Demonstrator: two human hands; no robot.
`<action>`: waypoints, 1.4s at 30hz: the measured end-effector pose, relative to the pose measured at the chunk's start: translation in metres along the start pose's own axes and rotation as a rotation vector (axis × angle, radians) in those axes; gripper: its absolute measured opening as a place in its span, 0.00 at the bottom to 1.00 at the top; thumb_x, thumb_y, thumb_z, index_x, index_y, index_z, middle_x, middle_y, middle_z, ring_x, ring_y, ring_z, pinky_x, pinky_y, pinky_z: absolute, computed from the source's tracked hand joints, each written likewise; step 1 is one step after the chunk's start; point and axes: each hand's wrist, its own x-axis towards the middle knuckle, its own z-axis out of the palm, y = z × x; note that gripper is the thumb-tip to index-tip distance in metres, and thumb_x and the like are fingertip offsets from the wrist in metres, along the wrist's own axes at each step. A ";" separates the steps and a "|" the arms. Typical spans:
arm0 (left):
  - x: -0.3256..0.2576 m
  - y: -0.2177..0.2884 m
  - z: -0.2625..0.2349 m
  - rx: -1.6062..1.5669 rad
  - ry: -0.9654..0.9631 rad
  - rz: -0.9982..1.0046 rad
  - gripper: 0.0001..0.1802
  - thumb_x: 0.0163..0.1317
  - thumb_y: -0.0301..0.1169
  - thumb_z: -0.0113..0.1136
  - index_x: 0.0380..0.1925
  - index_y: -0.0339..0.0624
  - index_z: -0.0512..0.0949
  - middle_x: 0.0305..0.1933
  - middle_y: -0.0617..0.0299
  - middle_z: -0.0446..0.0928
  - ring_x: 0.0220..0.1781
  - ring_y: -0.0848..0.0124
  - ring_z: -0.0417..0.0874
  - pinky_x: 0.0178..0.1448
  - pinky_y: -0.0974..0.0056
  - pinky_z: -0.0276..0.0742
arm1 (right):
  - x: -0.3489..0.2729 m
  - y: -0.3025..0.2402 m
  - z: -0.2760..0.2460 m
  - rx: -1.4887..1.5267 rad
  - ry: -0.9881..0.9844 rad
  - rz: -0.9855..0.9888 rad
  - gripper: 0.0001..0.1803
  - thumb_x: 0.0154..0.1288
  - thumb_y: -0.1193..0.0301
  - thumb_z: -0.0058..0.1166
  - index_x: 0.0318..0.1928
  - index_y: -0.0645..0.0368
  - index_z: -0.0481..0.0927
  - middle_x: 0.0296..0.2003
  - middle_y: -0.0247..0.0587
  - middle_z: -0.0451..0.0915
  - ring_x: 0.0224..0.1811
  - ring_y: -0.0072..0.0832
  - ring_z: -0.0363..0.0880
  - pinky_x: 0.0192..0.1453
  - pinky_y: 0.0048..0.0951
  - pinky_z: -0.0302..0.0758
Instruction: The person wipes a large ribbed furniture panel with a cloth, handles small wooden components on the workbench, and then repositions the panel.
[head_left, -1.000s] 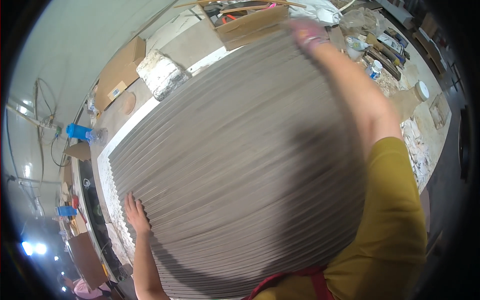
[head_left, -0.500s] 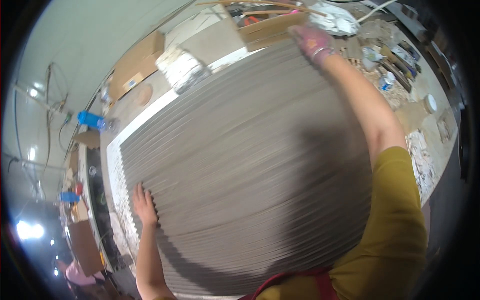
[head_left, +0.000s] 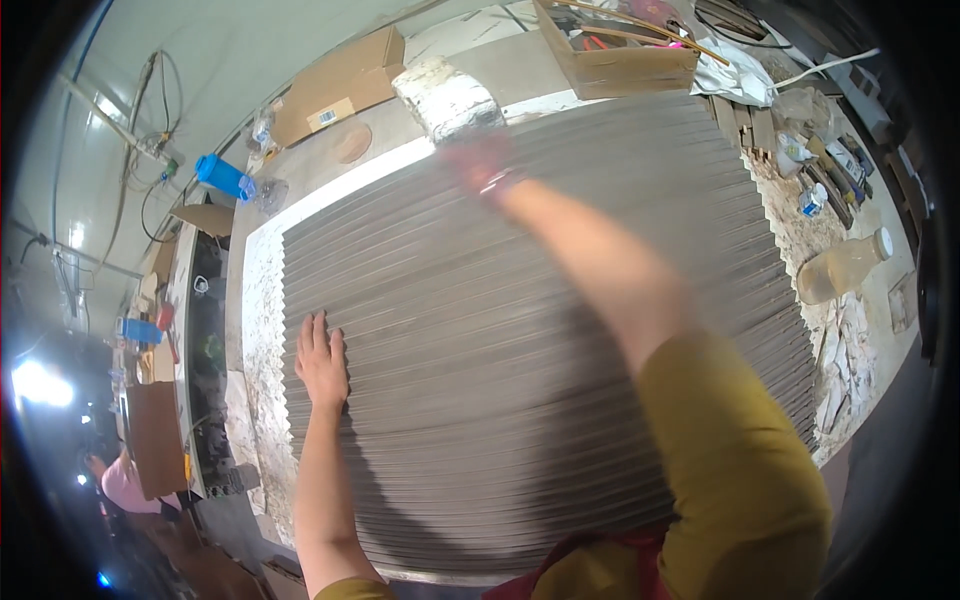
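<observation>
A large grey-brown sheet point(head_left: 480, 300) of narrow parallel ridges, with zigzag side edges, covers most of the worktable. My bare left hand point(head_left: 322, 365) lies flat near the sheet's left edge, fingers stretched out. At the sheet's far edge is my right hand point(head_left: 475, 165), in a pinkish-red glove and smeared by motion. It overlaps the near end of a white, rough-looking bundle point(head_left: 440, 92); whether they touch I cannot tell. The right hand's fingers cannot be made out.
Behind the sheet stand an open cardboard box point(head_left: 630, 75) with sticks and a flattened carton point(head_left: 340, 85). A blue bottle point(head_left: 222, 177) lies at far left. A cloudy jar point(head_left: 840, 268) and scraps lie on the right. Another person in pink point(head_left: 130, 488) is at lower left.
My right hand has swung left along the sheet's far edge, from beside the cardboard box to the white bundle. The view has shifted; my left hand stays flat near the sheet's left edge.
</observation>
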 end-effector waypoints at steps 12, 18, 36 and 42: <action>-0.001 -0.007 0.007 0.012 0.055 0.004 0.26 0.68 0.47 0.44 0.64 0.54 0.63 0.70 0.58 0.59 0.72 0.59 0.57 0.71 0.45 0.50 | 0.016 -0.057 -0.057 0.261 -0.352 0.137 0.27 0.69 0.50 0.34 0.57 0.52 0.74 0.57 0.53 0.73 0.60 0.49 0.71 0.65 0.47 0.64; 0.007 0.004 0.004 -0.049 0.065 0.059 0.27 0.67 0.47 0.45 0.64 0.53 0.65 0.70 0.59 0.60 0.72 0.59 0.57 0.70 0.44 0.51 | 0.044 -0.128 0.080 0.168 -0.176 0.054 0.29 0.68 0.50 0.34 0.57 0.54 0.74 0.56 0.50 0.75 0.57 0.46 0.75 0.64 0.44 0.66; 0.032 -0.093 -0.010 0.001 0.019 0.463 0.30 0.66 0.45 0.50 0.66 0.50 0.62 0.73 0.53 0.53 0.74 0.53 0.51 0.70 0.41 0.47 | 0.073 -0.165 0.044 0.121 -0.181 0.469 0.21 0.65 0.56 0.43 0.48 0.54 0.80 0.51 0.53 0.77 0.55 0.44 0.76 0.58 0.42 0.72; 0.035 -0.087 -0.005 -0.068 -0.035 0.434 0.29 0.66 0.46 0.49 0.65 0.50 0.62 0.73 0.55 0.53 0.74 0.54 0.51 0.69 0.40 0.50 | -0.002 -0.006 -0.013 -0.386 -0.128 0.399 0.16 0.63 0.65 0.43 0.41 0.55 0.83 0.43 0.50 0.81 0.49 0.46 0.80 0.52 0.46 0.74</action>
